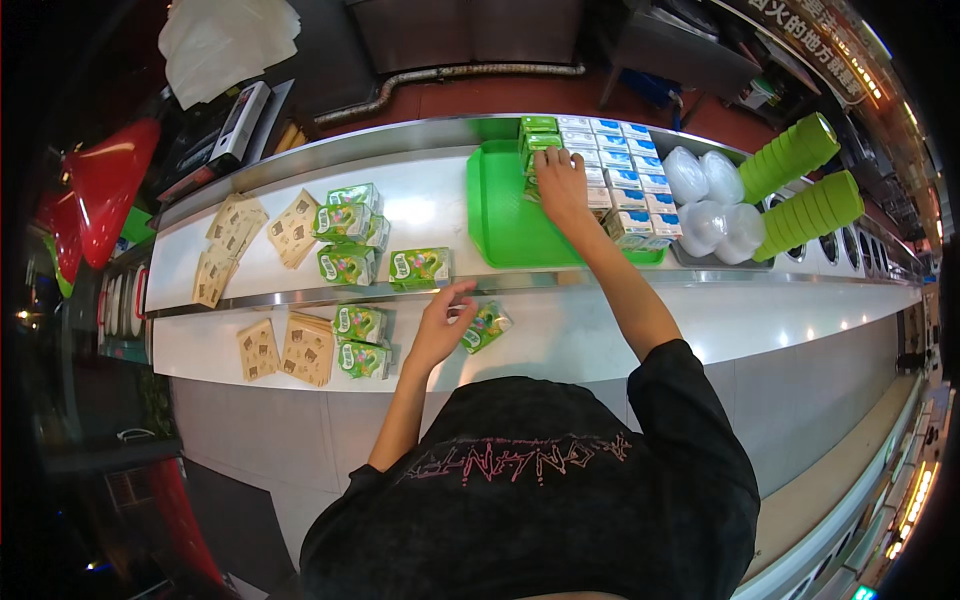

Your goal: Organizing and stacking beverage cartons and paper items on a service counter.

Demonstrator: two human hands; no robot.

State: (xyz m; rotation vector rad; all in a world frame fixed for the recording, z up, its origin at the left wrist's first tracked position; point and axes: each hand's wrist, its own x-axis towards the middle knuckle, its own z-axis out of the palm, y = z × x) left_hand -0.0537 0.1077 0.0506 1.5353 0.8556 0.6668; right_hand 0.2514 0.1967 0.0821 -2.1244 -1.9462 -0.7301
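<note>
My right hand (561,186) reaches over a green plastic tray (499,217), its fingers on the green drink cartons (540,141) at the left edge of a block of cartons. Whether it grips one cannot be told. Beside that row stand white-and-blue cartons (622,178). My left hand (441,326) is above the lower white ledge, fingers apart and curled, near a tilted green carton (486,328). Another green carton (419,268) sits on the upper counter, just above my left hand. More green cartons (346,232) stand to the left, and a pair (361,322) on the lower ledge.
Brown paper bags with bear prints lie on the upper counter (294,229) and the lower ledge (307,349). Right of the cartons are white plastic-wrapped bundles (701,202) on a grey tray and stacks of green cups (810,214). A metal strip (525,282) edges the upper counter.
</note>
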